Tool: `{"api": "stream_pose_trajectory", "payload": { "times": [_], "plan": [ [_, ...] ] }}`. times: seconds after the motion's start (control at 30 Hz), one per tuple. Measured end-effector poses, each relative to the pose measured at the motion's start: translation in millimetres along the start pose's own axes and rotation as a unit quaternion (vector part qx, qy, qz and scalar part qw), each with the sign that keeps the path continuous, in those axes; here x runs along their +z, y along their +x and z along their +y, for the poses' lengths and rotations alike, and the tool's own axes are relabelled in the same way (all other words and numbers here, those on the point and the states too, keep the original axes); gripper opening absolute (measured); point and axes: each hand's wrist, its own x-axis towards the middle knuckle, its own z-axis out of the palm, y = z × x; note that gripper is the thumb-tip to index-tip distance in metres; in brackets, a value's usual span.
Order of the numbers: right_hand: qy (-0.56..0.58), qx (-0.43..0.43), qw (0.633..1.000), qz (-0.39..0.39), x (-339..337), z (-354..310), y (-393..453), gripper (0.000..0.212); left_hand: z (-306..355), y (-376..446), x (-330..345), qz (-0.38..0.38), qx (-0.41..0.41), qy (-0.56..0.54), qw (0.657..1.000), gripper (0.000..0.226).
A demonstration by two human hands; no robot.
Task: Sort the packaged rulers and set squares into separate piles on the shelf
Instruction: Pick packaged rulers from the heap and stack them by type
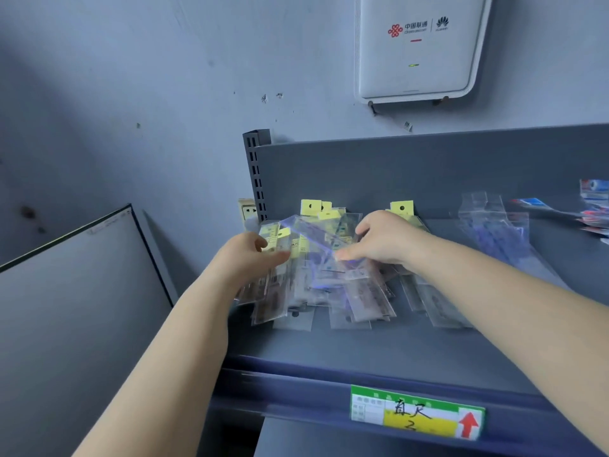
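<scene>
on grey metal shelf [395, 344], mid-sort, pinching clear flat packaged ruler [313, 234] in right hand [385, 240] above mixed packet heap [329, 291], with left hand [250, 255] curled, grip unclear; next, probably carrying it to a separate ruler pile.

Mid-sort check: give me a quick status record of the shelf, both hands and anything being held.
shelf: grey metal, with a price label on its front edge
main pile: overlapping clear packets, some with yellow tags, left of centre
right hand: pinches a clear packet, tilted above the main pile
left hand: at the pile's left edge, fingers curled; grip unclear through blur
side packets: clear, lying apart to the right
sorting: main pile looks mixed, not yet split
</scene>
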Motion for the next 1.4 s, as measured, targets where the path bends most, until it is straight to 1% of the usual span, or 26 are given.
{"api": "stream_pose_trajectory", "payload": {
  "times": [0.1,0.13,0.2,0.27,0.33,0.4,0.43,0.47,0.5,0.57,0.63,0.67,0.73,0.8,0.87,0.93,0.97,1.03,1.1,1.17,1.2,1.27,1.33,1.4],
  "plan": [
    [0.026,-0.003,1.000,-0.012,-2.6,4.0,-4.3,0.034,-1.6,1.8,0.4,-0.013,-0.016,0.041,0.999,0.069],
    [0.041,-0.008,0.999,-0.008,-2.9,4.6,-5.9,0.029,-2.4,2.2,-0.1,-0.016,-0.023,0.058,0.998,0.068],
    [0.094,-0.008,0.995,0.023,-3.2,8.0,-5.1,0.014,-4.3,2.8,-2.4,-0.015,-0.037,0.074,0.996,0.057],
    [0.135,-0.012,0.990,0.042,-2.6,10.7,-4.8,0.016,-5.2,3.4,-4.4,-0.011,-0.039,0.068,0.997,0.050],
    [0.178,-0.013,0.983,0.048,-1.9,14.5,-1.0,0.012,-6.0,4.5,-5.3,-0.002,-0.034,0.046,0.998,0.045],
    [0.239,0.002,0.970,0.049,-3.8,17.0,0.9,0.012,-8.2,7.0,-5.6,0.006,-0.049,0.033,0.998,0.060],
    [0.284,0.010,0.958,0.042,-6.0,17.2,0.9,0.008,-9.9,8.0,-6.0,0.004,-0.060,0.043,0.997,0.061],
    [0.338,0.019,0.940,0.029,-8.4,16.2,-0.4,0.009,-12.3,9.4,-6.2,-0.001,-0.071,0.059,0.996,0.057],
    [0.399,0.027,0.916,0.014,-10.2,16.6,0.3,0.015,-13.4,9.9,-7.1,-0.011,-0.087,0.074,0.993,0.053],
    [0.503,0.051,0.863,-0.018,-13.6,17.0,0.4,0.019,-14.9,10.0,-8.5,-0.026,-0.110,0.086,0.990,0.052],
    [0.585,0.068,0.807,-0.049,-16.1,18.1,-0.2,0.020,-15.3,8.9,-9.8,-0.004,-0.115,0.074,0.991,0.049],
    [0.613,0.073,0.784,-0.061,-17.5,18.3,-1.0,0.020,-16.3,9.2,-10.6,0.011,-0.118,0.066,0.991,0.046],
    [0.631,0.076,0.769,-0.071,-19.7,18.6,-3.3,0.022,-17.1,8.7,-12.9,0.032,-0.120,0.051,0.991,0.035],
    [0.627,0.070,0.773,-0.070,-21.4,19.3,-4.4,0.025,-18.1,9.3,-14.2,0.037,-0.122,0.019,0.992,0.033],
    [0.612,0.061,0.786,-0.068,-23.0,20.1,-5.1,0.028,-17.8,8.1,-14.8,0.041,-0.124,-0.011,0.991,0.036],
    [0.599,0.055,0.796,-0.064,-26.2,21.4,-5.1,0.026,-17.8,6.9,-15.5,0.059,-0.120,-0.045,0.990,0.032],
    [0.599,0.055,0.796,-0.063,-28.9,21.7,-5.6,0.024,-17.3,5.6,-16.5,0.072,-0.112,-0.060,0.989,0.027],
    [0.608,0.052,0.790,-0.062,-35.3,21.5,-6.7,0.020,-16.2,4.9,-20.2,0.100,-0.101,-0.108,0.984,0.010],
    [0.620,0.043,0.782,-0.053,-42.3,21.3,-7.3,0.019,-11.5,2.9,-26.6,0.129,-0.088,-0.203,0.967,0.021],
    [0.620,0.030,0.783,-0.035,-49.5,22.1,-7.3,0.020,0.4,-2.4,-33.4,0.147,-0.062,-0.296,0.942,0.022],
    [0.619,0.025,0.785,-0.026,-53.3,23.1,-7.8,0.020,8.8,-6.0,-35.3,0.143,-0.049,-0.330,0.932,0.019],
    [0.615,0.017,0.789,-0.012,-61.7,27.5,-10.3,0.017,29.3,-15.3,-36.2,0.108,-0.027,-0.385,0.916,0.012],
    [0.601,0.007,0.799,0.002,-70.7,34.8,-13.2,0.015,49.1,-22.1,-32.6,0.058,-0.008,-0.424,0.904,0.015],
    [0.575,-0.004,0.818,0.028,-79.6,44.4,-17.1,0.013,69.1,-26.0,-26.0,0.000,0.001,-0.443,0.897,0.018]
  ]
}}
